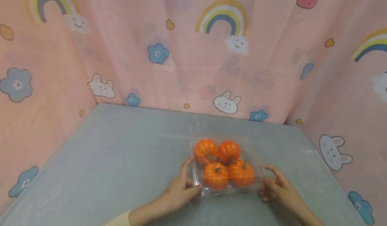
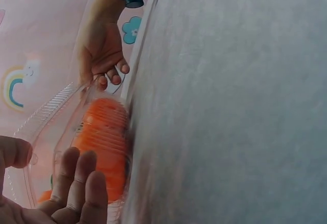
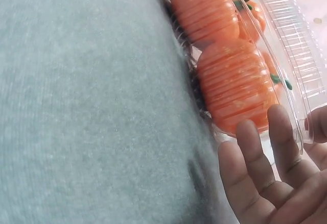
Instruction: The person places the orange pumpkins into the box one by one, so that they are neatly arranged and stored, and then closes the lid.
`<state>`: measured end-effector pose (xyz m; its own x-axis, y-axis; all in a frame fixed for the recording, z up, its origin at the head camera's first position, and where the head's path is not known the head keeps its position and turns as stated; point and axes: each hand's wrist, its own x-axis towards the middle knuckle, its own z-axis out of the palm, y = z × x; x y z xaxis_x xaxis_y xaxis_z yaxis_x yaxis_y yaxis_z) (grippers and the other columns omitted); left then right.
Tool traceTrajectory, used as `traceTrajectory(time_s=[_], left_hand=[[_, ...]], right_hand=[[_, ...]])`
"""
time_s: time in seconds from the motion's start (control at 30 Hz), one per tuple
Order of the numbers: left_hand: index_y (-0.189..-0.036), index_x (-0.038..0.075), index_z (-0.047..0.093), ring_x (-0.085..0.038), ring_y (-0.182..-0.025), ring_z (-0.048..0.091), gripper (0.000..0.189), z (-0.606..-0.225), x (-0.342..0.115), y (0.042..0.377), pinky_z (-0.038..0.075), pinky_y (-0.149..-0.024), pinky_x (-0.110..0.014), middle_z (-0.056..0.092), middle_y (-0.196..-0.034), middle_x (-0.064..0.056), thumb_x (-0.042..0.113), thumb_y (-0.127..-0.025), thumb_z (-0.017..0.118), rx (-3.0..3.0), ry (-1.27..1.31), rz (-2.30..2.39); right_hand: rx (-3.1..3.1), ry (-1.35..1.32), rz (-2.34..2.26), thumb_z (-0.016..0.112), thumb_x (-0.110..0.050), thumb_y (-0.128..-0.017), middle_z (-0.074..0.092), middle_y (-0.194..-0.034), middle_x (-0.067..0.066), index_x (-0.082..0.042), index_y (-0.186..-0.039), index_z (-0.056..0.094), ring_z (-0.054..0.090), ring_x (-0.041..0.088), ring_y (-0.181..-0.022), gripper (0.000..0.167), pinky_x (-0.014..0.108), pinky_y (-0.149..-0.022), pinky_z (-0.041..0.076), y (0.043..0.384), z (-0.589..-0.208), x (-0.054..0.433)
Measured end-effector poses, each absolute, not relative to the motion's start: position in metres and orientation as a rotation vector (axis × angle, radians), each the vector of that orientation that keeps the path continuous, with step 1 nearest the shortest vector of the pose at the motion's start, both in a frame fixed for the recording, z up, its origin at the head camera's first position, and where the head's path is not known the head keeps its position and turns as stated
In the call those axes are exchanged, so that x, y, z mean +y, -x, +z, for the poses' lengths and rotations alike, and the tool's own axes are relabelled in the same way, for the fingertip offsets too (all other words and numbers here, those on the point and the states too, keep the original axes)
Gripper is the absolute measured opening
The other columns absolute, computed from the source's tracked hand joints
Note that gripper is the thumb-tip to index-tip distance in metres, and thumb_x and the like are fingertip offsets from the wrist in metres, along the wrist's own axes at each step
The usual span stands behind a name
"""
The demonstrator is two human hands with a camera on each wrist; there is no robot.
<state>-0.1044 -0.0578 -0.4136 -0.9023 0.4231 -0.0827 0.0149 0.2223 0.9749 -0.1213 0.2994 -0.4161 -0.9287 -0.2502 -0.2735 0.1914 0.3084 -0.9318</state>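
Note:
A clear plastic box [image 1: 251, 148] holds several small orange pumpkins [image 1: 216, 177] with green stems, seen through its transparent top in the head view. My left hand [image 1: 179, 191] grips the box's left side, thumb at the near corner and index finger reaching along the edge. On the opposite side, my right hand [image 1: 280, 189] holds the right edge between thumb and fingers. From the right wrist, the ribbed box wall shows close to the fingertips [image 3: 249, 129], with the thumb at the rim. In the left wrist view the box sits low, close over the tabletop.
The grey tabletop [image 1: 121, 159] spreads around the box, mostly to the left and behind. A pink curtain [image 1: 187, 78] with rainbows, rabbits and flowers encloses the table at the back and both sides.

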Motion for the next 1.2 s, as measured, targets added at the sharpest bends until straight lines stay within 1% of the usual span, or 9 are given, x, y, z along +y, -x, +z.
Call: traceTrajectory(time_s=[0.1, 0.23, 0.37, 0.5, 0.57, 0.67, 0.77, 1.0, 1.2], left_hand=[[-0.154, 0.026, 0.004, -0.018, -0.058, 0.061, 0.087, -0.418, -0.056, 0.103, 0.051, -0.049, -0.029, 0.066, -0.074, -0.003, 0.019, -0.091, 0.063, 2.154, -0.403, 1.758], [-0.154, 0.026, 0.004, -0.016, -0.062, 0.064, 0.087, -0.421, -0.053, 0.102, 0.051, -0.051, -0.026, 0.068, -0.076, -0.005, 0.015, -0.091, 0.063, 2.132, -0.401, 1.79], [-0.154, 0.025, 0.006, -0.013, -0.063, 0.062, 0.085, -0.421, -0.053, 0.105, 0.049, -0.053, -0.024, 0.07, -0.08, -0.006, 0.012, -0.091, 0.061, 2.14, -0.4, 1.794], [-0.155, 0.024, 0.009, -0.016, -0.067, 0.064, 0.083, -0.42, -0.056, 0.113, 0.048, -0.057, -0.023, 0.071, -0.082, -0.006, 0.011, -0.09, 0.06, 2.142, -0.399, 1.795], [-0.155, 0.025, 0.011, -0.019, -0.072, 0.067, 0.083, -0.421, -0.057, 0.117, 0.05, -0.06, -0.023, 0.072, -0.082, -0.006, 0.01, -0.09, 0.06, 2.13, -0.393, 1.8], [-0.155, 0.027, 0.014, -0.019, -0.073, 0.069, 0.082, -0.422, -0.058, 0.122, 0.052, -0.062, -0.024, 0.072, -0.081, -0.006, 0.009, -0.089, 0.06, 2.13, -0.389, 1.802], [-0.154, 0.03, 0.017, -0.019, -0.071, 0.069, 0.081, -0.423, -0.059, 0.126, 0.052, -0.06, -0.024, 0.072, -0.08, -0.007, 0.007, -0.089, 0.06, 2.115, -0.376, 1.822], [-0.154, 0.027, 0.016, -0.019, -0.06, 0.066, 0.083, -0.428, -0.06, 0.131, 0.042, -0.043, -0.023, 0.068, -0.072, -0.008, 0.003, -0.087, 0.058, 2.081, -0.35, 1.862], [-0.154, 0.026, 0.017, -0.026, -0.059, 0.067, 0.085, -0.432, -0.058, 0.13, 0.041, -0.042, -0.022, 0.067, -0.07, -0.01, 0.0, -0.085, 0.058, 2.049, -0.343, 1.92]], right_hand=[[2.19, 0.068, -1.652, 0.042, -0.022, -0.104, 0.067, -0.09, 0.002, -0.038, -0.131, 0.034, 0.067, 0.016, -0.085, 0.033, 0.037, -0.072, 0.059, 0.122, -0.416, 0.301], [2.169, 0.039, -1.647, 0.042, -0.022, -0.103, 0.063, -0.087, 0.001, -0.037, -0.133, 0.031, 0.065, 0.016, -0.078, 0.035, 0.037, -0.073, 0.058, 0.122, -0.416, 0.303], [2.134, 0.021, -1.659, 0.043, -0.023, -0.103, 0.062, -0.085, 0.002, -0.037, -0.133, 0.031, 0.064, 0.016, -0.077, 0.036, 0.037, -0.073, 0.058, 0.122, -0.417, 0.304], [2.098, 0.12, -1.699, 0.042, -0.021, -0.104, 0.063, -0.087, 0.0, -0.038, -0.131, 0.032, 0.065, 0.014, -0.08, 0.034, 0.037, -0.073, 0.058, 0.121, -0.42, 0.305], [2.08, 0.206, -1.727, 0.04, -0.018, -0.104, 0.063, -0.087, -0.002, -0.036, -0.132, 0.032, 0.065, 0.012, -0.079, 0.034, 0.037, -0.072, 0.059, 0.12, -0.421, 0.305], [2.055, 0.281, -1.771, 0.038, -0.016, -0.105, 0.062, -0.087, -0.005, -0.034, -0.133, 0.032, 0.064, 0.01, -0.078, 0.034, 0.036, -0.071, 0.059, 0.119, -0.423, 0.305], [2.078, 0.287, -1.79, 0.038, -0.015, -0.105, 0.061, -0.085, -0.007, -0.033, -0.132, 0.032, 0.063, 0.008, -0.078, 0.033, 0.034, -0.069, 0.059, 0.119, -0.424, 0.303], [2.162, 0.301, -1.824, 0.036, -0.01, -0.104, 0.06, -0.084, -0.008, -0.035, -0.128, 0.033, 0.061, 0.005, -0.077, 0.034, 0.029, -0.065, 0.057, 0.117, -0.43, 0.296], [2.126, 0.309, -1.95, 0.037, -0.007, -0.103, 0.061, -0.082, -0.007, -0.029, -0.13, 0.035, 0.058, 0.005, -0.072, 0.035, 0.025, -0.06, 0.054, 0.113, -0.434, 0.291]])
